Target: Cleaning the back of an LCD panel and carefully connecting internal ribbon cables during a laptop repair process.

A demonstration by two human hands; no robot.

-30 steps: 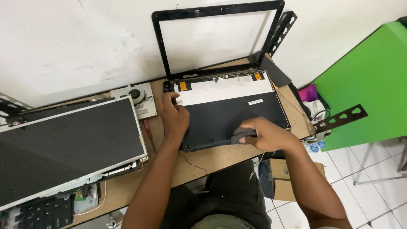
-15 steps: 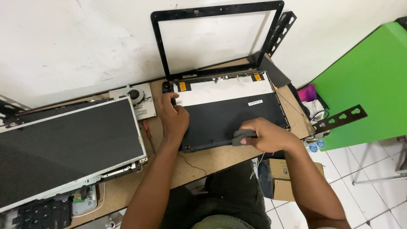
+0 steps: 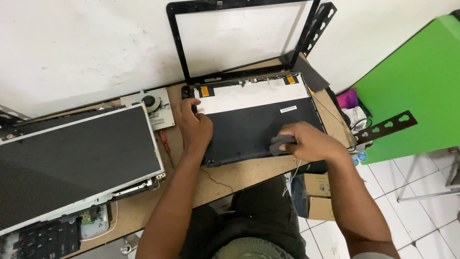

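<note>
A black laptop lid shell [image 3: 254, 120] lies flat on the wooden bench, with a white strip and two orange tabs along its far edge. My left hand [image 3: 194, 125] presses on its left edge, fingers curled near the hinge corner. My right hand [image 3: 309, 141] rests on the shell's near right part, gripping a small dark grey pad [image 3: 280, 144] flat against the surface. A black empty screen bezel frame [image 3: 178, 52] leans upright against the white wall just behind the shell.
A bare display panel [image 3: 72, 153] lies at the left. A cooling fan unit [image 3: 151, 103] and a red screwdriver [image 3: 165, 144] sit between panel and shell. A keyboard [image 3: 38, 240] is at lower left. Green surface [image 3: 421, 86], perforated metal bracket [image 3: 385, 127] and cardboard boxes [image 3: 318, 196] stand right.
My right hand with the grey pad has shifted slightly on the shell. The left hand stays on the left edge.
</note>
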